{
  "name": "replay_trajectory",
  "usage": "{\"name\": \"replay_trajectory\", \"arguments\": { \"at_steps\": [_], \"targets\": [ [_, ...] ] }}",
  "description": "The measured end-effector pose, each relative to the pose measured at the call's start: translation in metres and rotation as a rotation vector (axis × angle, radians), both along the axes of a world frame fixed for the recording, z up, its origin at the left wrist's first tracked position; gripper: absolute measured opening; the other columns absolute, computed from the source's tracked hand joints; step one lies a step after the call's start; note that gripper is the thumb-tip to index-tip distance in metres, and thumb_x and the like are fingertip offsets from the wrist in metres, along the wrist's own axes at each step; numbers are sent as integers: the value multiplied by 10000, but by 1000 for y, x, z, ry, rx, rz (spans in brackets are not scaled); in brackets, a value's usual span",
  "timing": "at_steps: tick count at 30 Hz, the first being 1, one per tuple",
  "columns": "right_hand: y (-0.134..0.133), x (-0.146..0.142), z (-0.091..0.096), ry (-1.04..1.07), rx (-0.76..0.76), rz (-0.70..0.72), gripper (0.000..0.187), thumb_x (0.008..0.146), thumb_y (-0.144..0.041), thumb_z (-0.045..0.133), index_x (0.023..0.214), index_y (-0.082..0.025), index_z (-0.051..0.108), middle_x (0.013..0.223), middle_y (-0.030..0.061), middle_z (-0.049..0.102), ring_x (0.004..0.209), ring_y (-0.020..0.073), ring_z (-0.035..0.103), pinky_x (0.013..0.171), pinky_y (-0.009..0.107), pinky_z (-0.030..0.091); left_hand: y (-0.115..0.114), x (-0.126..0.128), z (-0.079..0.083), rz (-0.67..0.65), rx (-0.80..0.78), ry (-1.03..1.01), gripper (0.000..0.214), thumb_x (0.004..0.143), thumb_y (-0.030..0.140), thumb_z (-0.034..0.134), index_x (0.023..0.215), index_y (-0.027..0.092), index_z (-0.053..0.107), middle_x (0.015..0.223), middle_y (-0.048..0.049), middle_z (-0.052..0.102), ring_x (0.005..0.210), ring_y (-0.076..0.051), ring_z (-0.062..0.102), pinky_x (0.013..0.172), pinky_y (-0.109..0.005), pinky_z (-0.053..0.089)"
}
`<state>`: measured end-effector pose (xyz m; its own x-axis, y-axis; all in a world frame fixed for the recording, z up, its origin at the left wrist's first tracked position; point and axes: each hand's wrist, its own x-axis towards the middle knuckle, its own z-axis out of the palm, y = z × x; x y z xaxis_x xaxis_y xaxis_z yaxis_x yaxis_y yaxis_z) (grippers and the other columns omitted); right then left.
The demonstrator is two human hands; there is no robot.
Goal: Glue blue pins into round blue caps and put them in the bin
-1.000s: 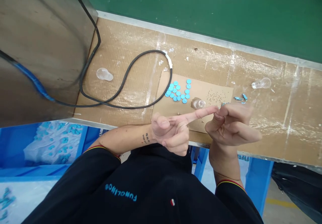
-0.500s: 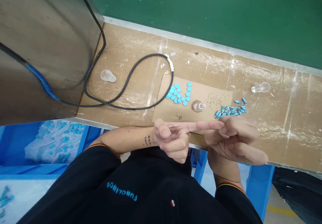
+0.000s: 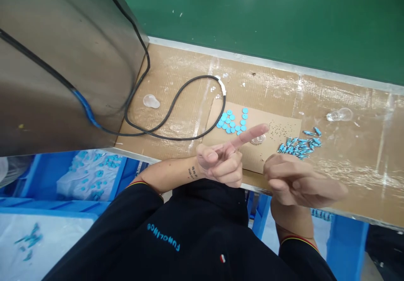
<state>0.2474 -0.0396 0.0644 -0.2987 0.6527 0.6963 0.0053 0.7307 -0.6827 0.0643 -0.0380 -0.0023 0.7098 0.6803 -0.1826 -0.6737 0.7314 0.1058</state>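
My left hand (image 3: 222, 161) is at the bench's near edge, its index finger stretched out over a small cardboard sheet (image 3: 217, 137), the other fingers curled into the palm. The fingertip ends beside a small clear round part (image 3: 259, 139). My right hand (image 3: 299, 180) hangs just right of it, apart from it, with thumb and fingers drawn together; whether anything is pinched in them is hidden. A cluster of flat blue discs (image 3: 232, 121) lies on the sheet beyond my left hand. A heap of small blue pins (image 3: 299, 144) lies beyond my right hand.
A black cable (image 3: 176, 100) loops across the taped cardboard benchtop from a steel machine housing (image 3: 63, 62) at the left. Clear plastic pieces (image 3: 150, 101) (image 3: 340, 115) lie left and right. Blue bins (image 3: 91, 173) with blue parts stand below the bench. A green wall (image 3: 252, 11) backs it.
My right hand has let go of my left index fingertip and dropped toward the bench edge. The left finger now points up over the sheet. The view shifted left.
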Motion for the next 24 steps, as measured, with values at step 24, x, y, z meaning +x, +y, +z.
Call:
{"name": "replay_trajectory", "arguments": {
  "at_steps": [24],
  "targets": [
    [24, 9, -4, -255, 303, -448, 458, 878, -7, 725, 821, -265, 350, 812, -61, 710, 655, 122, 638, 581, 284, 538, 2, -10, 28, -310, 254, -313, 1367, 624, 435, 900, 1741, 205, 147, 362, 152, 489, 230, -167, 378, 377, -310, 286]
  ]
}}
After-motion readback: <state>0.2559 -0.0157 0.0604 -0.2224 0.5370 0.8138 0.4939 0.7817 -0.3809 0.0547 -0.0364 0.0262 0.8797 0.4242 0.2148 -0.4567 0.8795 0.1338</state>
